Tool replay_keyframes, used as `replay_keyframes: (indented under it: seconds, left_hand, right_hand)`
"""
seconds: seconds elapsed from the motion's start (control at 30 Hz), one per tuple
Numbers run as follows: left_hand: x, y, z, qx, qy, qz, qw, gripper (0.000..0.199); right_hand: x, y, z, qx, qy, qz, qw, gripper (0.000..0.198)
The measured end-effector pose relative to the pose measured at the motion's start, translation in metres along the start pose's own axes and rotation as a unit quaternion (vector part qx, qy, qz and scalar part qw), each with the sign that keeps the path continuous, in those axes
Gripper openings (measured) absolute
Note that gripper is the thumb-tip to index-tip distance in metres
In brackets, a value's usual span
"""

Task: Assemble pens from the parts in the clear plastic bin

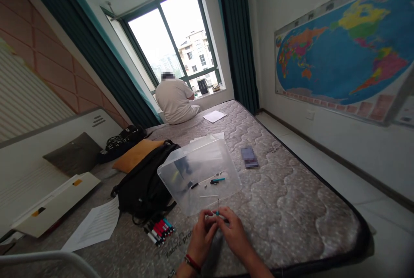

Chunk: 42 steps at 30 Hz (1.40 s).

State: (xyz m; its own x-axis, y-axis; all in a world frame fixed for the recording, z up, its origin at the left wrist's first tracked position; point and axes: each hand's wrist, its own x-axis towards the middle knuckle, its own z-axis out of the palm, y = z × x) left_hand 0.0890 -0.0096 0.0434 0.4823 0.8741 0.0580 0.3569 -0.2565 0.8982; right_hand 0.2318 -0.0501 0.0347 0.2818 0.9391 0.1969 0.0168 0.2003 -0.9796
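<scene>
Pen part (217,213), small with a teal bit, sits between the two hands just off the near edge of the clear plastic bin (190,200), above the mattress (284,217). Thin rod (218,203) sticks out of the top, long axis close to upright in view, tip pointing up and away toward the bin. Lower end hidden by the fingers, can't tell its shape. Left hand (203,229) and right hand (232,228) both have fingers pinching it, fingertips nearly meeting around it. Bin is open, long side slanting across the view; inside lie a black cap-like piece (194,185), teal-and-black pen pieces (217,180) side by side, a small short piece (205,186) and a thin pale stick (209,196) lying roughly crosswise. Pen pile (160,229), with red, black, white and blue bodies, lies on the mattress left of the hands, mostly parallel on a slant. Black backpack (145,183) lies against the bin's left side; contents not visible.
</scene>
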Motion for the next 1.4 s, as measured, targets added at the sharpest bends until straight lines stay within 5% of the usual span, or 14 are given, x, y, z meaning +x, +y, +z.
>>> replay_keyframes:
  seconds: [0.33, 0.5, 0.57, 0.87, 1.07, 1.4]
  left_hand:
    - [0.044, -0.003, -0.021, 0.199, -0.025, 0.036, 0.979, 0.015]
    - [0.098, 0.010, -0.032, 0.400, 0.042, -0.030, 0.915, 0.016]
    - [0.123, 0.016, -0.033, 0.473, 0.021, -0.074, 0.877, 0.023]
    - [0.200, 0.021, -0.017, 0.521, -0.041, -0.093, 0.848, 0.028]
    - [0.209, 0.013, -0.015, 0.540, -0.067, -0.093, 0.834, 0.028]
    - [0.175, -0.006, -0.062, 0.566, -0.082, -0.119, 0.812, 0.028]
  right_hand:
    - [0.005, 0.022, -0.007, -0.015, 0.128, 0.055, 0.990, 0.039]
    - [0.002, 0.022, -0.004, -0.007, 0.086, 0.091, 0.992, 0.039]
    - [0.001, 0.019, -0.003, -0.007, 0.061, 0.095, 0.994, 0.036]
    - [0.004, 0.018, -0.003, 0.025, 0.032, 0.118, 0.992, 0.033]
    - [0.008, 0.019, -0.002, 0.034, 0.033, 0.128, 0.991, 0.030]
    - [0.005, 0.022, 0.005, 0.028, 0.010, 0.125, 0.992, 0.030]
